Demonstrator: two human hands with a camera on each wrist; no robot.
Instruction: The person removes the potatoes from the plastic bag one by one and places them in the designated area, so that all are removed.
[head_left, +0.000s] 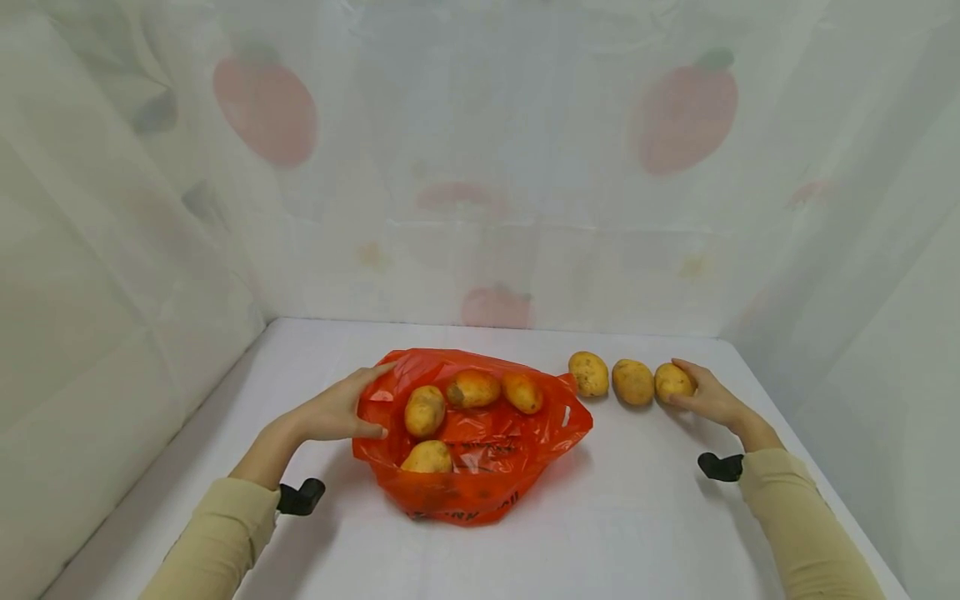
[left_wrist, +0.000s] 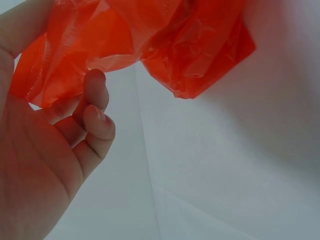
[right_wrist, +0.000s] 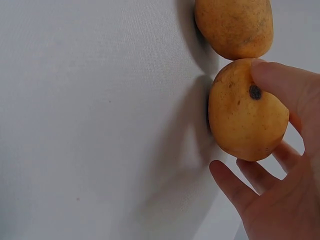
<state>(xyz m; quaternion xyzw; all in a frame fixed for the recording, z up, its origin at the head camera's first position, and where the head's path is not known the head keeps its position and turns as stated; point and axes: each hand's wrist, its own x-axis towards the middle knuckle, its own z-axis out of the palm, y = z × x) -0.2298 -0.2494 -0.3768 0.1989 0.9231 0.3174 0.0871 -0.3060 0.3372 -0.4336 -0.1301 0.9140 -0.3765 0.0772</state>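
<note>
A red plastic bag point(head_left: 495, 492) lies with its mouth spread wide, several potatoes point(head_left: 474, 389) inside it. At its left side my left hand point(head_left: 336, 410) holds the rim; in the left wrist view the red film point(left_wrist: 115, 35) passes between thumb and fingers. To the right of the bag three potatoes stand in a row on the table. My right hand point(head_left: 708, 395) grips the rightmost potato point(head_left: 672, 382), thumb on one side and fingers round the other. A dark spot marks this potato point(right_wrist: 247, 117) in the right wrist view, and a neighbouring potato point(right_wrist: 235, 27) touches it.
The middle potato point(head_left: 633, 382) and the left potato point(head_left: 588, 374) of the row sit close by, the latter near the bag's right corner. A white cloth covers the table point(head_left: 600, 533). Pale curtains point(head_left: 480, 125) with fruit prints hang behind and at both sides.
</note>
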